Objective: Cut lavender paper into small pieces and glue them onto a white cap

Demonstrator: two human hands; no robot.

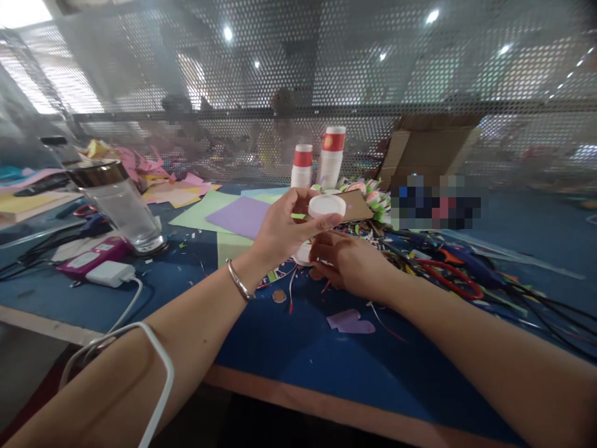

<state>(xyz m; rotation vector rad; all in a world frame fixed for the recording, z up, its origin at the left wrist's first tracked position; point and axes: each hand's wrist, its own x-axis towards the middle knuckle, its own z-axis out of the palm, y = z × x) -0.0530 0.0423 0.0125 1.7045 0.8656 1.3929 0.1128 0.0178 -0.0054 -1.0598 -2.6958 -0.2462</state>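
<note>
My left hand is closed around a shallow white round piece, like a lid or a cup's base, pinched between thumb and fingers above the table. Just below it, my right hand has its fingers curled together. A second white round piece shows at the right fingertips; whether they grip it or only touch it is hidden. Behind the hands stand two stacks of white paper cups with red bands, a shorter stack and a taller stack.
Coloured paper sheets lie left of centre. A glass bottle and a purple power strip with a white charger are farther left. Red-handled scissors, cables and paper scraps cover the right. A cardboard box stands behind.
</note>
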